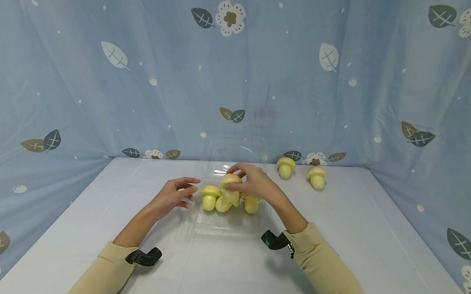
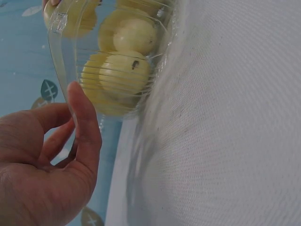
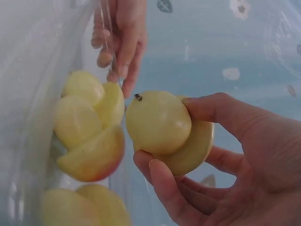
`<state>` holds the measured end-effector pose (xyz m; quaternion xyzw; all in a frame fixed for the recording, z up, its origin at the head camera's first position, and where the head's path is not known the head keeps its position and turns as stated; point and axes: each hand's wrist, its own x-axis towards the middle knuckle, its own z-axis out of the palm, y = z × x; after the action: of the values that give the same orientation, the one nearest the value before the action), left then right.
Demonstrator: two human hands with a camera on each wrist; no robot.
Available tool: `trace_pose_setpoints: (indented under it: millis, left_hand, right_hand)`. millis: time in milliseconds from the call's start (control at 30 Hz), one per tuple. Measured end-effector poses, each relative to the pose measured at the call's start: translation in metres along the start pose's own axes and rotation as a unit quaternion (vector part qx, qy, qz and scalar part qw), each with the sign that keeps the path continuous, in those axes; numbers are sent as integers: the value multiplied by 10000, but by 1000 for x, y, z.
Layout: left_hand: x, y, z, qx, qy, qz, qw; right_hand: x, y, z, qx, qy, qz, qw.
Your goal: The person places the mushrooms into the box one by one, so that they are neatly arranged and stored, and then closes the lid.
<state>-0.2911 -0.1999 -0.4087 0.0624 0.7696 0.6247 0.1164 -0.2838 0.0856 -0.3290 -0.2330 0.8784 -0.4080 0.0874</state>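
Observation:
My right hand (image 1: 253, 181) pinches a pale yellow toy mushroom (image 3: 160, 123) between thumb and fingers, cap and rounded stem both showing. It is held over a clear plastic clamshell box (image 1: 229, 222), whose see-through lid (image 1: 235, 149) stands raised at the back. Inside lie several more mushrooms, one at the left (image 1: 209, 197) and one at the right (image 1: 251, 205). One in the right wrist view has a reddish cap edge (image 3: 96, 157). At the box's left side, my left hand (image 1: 174, 195) has its fingers apart, fingertips right at the rim (image 2: 56, 52).
Two more yellow mushrooms, one farther back (image 1: 285, 167) and one to its right (image 1: 316, 177), are on the white table (image 1: 360, 249) behind and right of the box. A blue patterned curtain (image 1: 163, 58) encloses the back and sides.

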Motion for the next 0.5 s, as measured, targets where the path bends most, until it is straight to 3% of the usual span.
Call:
trace_pose_setpoints:
  millis: [500]
  left_hand:
    - [0,0,0,54,-58,62,9999]
  right_hand:
    - [7,-13,27,-461,-175,-144,9987]
